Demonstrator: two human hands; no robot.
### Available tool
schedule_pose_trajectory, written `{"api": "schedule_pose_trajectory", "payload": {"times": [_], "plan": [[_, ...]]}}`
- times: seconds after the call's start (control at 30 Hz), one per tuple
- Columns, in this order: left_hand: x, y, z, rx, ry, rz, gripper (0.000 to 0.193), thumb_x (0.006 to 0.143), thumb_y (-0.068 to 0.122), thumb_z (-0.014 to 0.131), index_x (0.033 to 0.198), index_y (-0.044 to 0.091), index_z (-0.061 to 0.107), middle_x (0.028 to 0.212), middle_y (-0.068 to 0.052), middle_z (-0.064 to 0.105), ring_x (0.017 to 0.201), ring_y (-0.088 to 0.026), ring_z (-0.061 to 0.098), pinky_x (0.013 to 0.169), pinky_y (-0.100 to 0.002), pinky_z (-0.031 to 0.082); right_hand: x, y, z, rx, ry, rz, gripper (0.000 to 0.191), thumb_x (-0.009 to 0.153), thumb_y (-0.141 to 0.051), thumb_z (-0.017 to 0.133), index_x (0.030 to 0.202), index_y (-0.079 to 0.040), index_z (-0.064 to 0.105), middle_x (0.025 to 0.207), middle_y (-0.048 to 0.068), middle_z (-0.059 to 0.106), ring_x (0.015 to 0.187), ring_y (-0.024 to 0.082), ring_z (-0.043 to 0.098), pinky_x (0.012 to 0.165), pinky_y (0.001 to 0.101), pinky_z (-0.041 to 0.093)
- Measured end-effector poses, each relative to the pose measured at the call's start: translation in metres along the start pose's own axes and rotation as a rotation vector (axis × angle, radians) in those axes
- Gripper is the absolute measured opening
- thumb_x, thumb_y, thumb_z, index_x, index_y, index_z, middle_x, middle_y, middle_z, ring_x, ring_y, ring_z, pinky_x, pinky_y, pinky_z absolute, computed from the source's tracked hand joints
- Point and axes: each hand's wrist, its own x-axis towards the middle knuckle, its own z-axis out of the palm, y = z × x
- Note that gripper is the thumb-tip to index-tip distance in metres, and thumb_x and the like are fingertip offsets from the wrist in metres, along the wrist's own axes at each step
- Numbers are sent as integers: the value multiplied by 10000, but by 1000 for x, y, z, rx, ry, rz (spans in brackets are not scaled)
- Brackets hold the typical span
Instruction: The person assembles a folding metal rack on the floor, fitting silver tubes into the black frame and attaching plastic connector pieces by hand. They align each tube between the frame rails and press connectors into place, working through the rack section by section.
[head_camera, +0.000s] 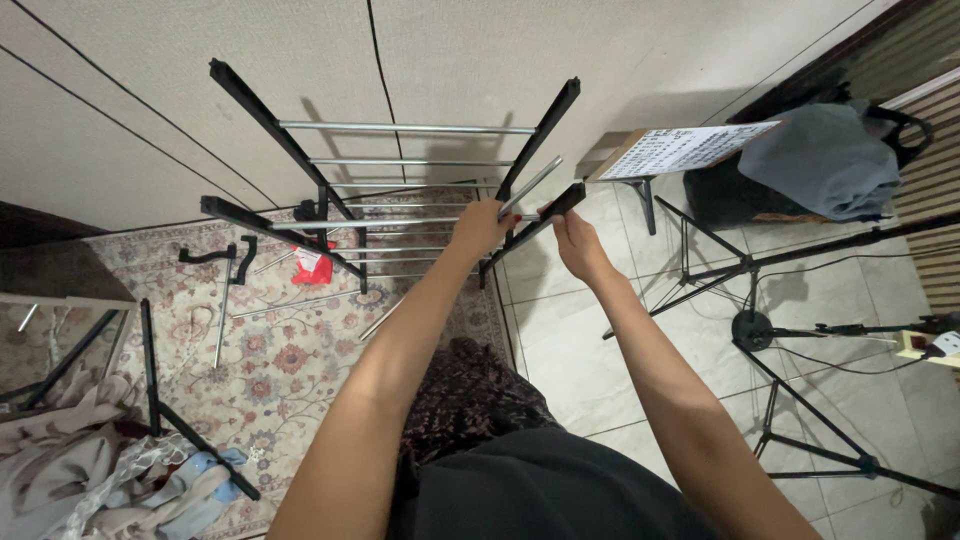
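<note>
- Nearest the camera, the person's dark clothing fills the bottom of the view, and both bare forearms reach forward and up from it.
- To the left, on the patterned rug (270, 350), lie a heap of pale clothes (60, 470), a loose black bar (150, 365) and some spare metal rods (222, 320).
- To the right, on the tiled floor (570, 350), stand black tripod legs (800, 400) with cables running between them.
- The left hand (480, 228) is clenched around a loose silver rod (528, 188), gripping it near its lower end; the rod angles up and to the right.
- The right hand (575, 235) is closed on the near end of a black side bar (545, 222) belonging to the drying rack (400, 190), just beside the left hand.
- The rack is at arm's length, in front of the pale wall panels (470, 60), with its silver rungs spanning two pairs of black bars.
- Judging by its thin tubes, the rack is probably light but springy, and an unfinished frame may twist or fold if held by one rung.
- The rod looks stiff, smooth and probably slippery, so a grip close to the end being seated gives the most control; the black bar is likely the firmer place to steady the frame.
- Farther right, a music stand (690, 150) carries a printed sheet, and beyond it a grey cloth (830, 160) lies over a black bag (900, 125).
</note>
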Motion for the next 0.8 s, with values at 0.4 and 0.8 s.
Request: {"api": "schedule_pose_trajectory", "payload": {"times": [0.4,0.8], "plan": [[-18,-2,14,38,-69,-26,263,911,323,714,988,74,750,860,-176,726,860,-369,713,745,-508,544,-33,-15,-2,5,-20,-3,329,1097,-153,408,1376,-79,566,1179,217,685,1137,354,662,985,381,483],[-58,-2,4,18,115,259,443,870,357,759,1179,79,608,1075,-207,671,907,-392,689,724,-503,538,-55,-7,9,-45,48,26,373,1099,-193,433,1442,-58,489,1246,219,669,1078,363,673,935,412,510]]}}
